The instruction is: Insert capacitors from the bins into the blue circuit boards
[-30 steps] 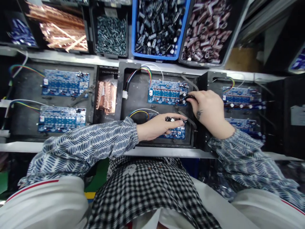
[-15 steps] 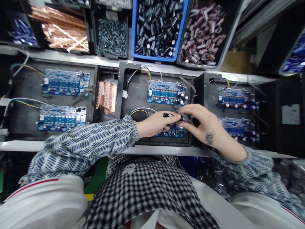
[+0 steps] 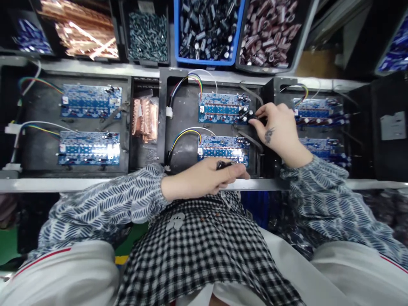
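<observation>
My left hand (image 3: 204, 178) is curled round several small black capacitors (image 3: 224, 164) near the front edge of the middle black tray (image 3: 183, 123). My right hand (image 3: 276, 129) reaches to the right end of the upper blue circuit board (image 3: 223, 108), its fingertips pinched together on a black capacitor at that board's edge. A second blue board (image 3: 223, 147) lies lower in the same tray, just beyond my left hand. Coloured wires run from both boards to white plugs.
Bins along the back hold copper strips (image 3: 83, 29), small dark parts (image 3: 148, 36), black capacitors (image 3: 208, 27) and maroon capacitors (image 3: 270, 29). A left tray (image 3: 38, 123) carries two more blue boards, a right tray (image 3: 321, 114) two others. Copper pieces (image 3: 145, 119) sit between trays.
My right hand went from the upper board to my left hand, then back up to the board's right end. My left hand drew back toward the tray's front edge.
</observation>
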{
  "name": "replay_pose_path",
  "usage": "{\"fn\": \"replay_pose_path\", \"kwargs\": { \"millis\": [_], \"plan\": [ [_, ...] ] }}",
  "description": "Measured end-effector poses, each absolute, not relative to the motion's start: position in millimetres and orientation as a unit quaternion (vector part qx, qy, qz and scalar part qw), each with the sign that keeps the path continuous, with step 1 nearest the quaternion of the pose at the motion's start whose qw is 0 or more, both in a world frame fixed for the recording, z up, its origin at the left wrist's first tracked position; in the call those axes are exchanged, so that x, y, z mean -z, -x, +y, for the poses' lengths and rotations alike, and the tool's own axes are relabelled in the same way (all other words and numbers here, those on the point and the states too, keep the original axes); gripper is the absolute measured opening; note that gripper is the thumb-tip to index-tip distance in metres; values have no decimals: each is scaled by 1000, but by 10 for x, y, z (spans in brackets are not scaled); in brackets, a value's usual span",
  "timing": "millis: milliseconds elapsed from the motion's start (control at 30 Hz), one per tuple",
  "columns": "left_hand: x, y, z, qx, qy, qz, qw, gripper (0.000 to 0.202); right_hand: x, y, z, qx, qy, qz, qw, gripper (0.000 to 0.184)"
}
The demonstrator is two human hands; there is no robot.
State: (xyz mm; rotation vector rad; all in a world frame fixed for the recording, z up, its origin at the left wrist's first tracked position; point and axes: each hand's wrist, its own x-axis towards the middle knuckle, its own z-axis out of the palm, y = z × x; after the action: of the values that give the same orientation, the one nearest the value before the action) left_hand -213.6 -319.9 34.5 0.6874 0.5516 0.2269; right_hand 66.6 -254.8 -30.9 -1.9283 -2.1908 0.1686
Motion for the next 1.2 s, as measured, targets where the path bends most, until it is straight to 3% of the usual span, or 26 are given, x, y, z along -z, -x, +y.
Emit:
{"fn": "replay_pose_path", "kwargs": {
  "millis": [167, 533, 733, 867, 933, 1067, 1200],
  "plan": [
    [-226, 2081, -3479, -142, -336, 234, 901, 33, 340, -713, -2524, -53, 656, -747, 92, 23],
    [184, 1864, -3595, -300, -504, 267, 765, 28, 444, -831, -2488, -45, 636, -762, 112, 25],
    [287, 1849, -3615, -347, -548, 280, 707, 27, 283, -658, -2522, -36, 659, -751, 35, 25],
    [293, 1870, -3615, -372, -587, 288, 659, 22, 173, -512, -2533, -17, 650, -760, 12, 18],
    [288, 1888, -3613, -371, -600, 293, 645, 20, 71, -460, -2592, -20, 639, -768, 16, 22],
    [279, 1915, -3613, -313, -620, 325, 642, 16, -250, -354, -2981, -126, 518, -838, 116, 40],
    [281, 1891, -3641, -264, -620, 282, 683, 16, -448, -273, -3496, -337, 392, -847, 122, 26]
  ]
}}
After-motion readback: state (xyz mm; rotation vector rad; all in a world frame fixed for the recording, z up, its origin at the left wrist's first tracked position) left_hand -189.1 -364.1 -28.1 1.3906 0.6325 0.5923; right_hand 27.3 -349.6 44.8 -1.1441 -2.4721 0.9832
